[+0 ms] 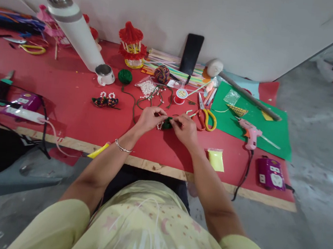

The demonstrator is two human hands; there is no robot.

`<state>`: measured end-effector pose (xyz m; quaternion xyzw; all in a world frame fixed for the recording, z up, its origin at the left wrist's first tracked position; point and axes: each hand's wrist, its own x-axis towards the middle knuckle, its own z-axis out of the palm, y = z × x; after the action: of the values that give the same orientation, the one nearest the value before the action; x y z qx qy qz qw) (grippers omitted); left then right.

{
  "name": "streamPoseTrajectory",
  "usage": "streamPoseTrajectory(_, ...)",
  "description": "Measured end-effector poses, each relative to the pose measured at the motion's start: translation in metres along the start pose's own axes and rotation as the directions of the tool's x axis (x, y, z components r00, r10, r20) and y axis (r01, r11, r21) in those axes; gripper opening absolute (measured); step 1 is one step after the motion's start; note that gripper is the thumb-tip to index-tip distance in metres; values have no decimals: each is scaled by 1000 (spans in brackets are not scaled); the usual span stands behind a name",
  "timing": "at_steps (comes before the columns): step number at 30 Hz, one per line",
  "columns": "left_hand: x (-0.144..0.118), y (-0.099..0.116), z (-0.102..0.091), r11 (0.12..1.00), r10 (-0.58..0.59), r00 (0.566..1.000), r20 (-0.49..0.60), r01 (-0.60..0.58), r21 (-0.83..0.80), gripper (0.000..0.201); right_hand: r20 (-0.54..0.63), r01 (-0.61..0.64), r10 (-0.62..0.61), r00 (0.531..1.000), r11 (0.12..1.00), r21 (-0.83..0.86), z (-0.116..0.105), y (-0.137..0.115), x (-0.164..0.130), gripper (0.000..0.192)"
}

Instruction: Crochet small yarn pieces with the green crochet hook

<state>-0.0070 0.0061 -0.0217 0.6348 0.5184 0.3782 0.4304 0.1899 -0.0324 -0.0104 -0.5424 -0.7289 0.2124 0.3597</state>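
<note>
Both hands meet over the red tabletop, around a small dark green yarn piece (167, 123) with a loop of white pearl beads (159, 126). My right hand (185, 130) pinches the yarn piece at its right side. The fingers of my left hand (151, 119) are closed in a pinch just above its left side; what they hold is too small to make out. A green yarn strand (134, 105) runs from a green yarn ball (125, 76) toward my left hand. Scissors (205, 118) with yellow and red handles lie right of the hands, near a thread spool (181, 96).
A multicoloured yarn piece with pearl loops (106, 100) lies left. Behind are a pearl bag (146, 86), a steel cup (104, 74), a tall white flask (75, 29) and a phone (191, 54). A pink glue gun (250, 133) rests on green sheet (278, 138), its cord trailing over the front edge.
</note>
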Motion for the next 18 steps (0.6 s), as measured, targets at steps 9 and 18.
streamPoseTrajectory(9, 0, -1, -11, 987, 44, 999, -14, -42, 155, 28, 208, -377, 316, 926, 825, 421, -3, -2, 5, 28)
streamPoseTrajectory(18, -3, -5, -12, 991, -126, 979, 162, 132, -30, 11, 337, -613, 522, 784, 558, 560, -2, 0, 9, 21)
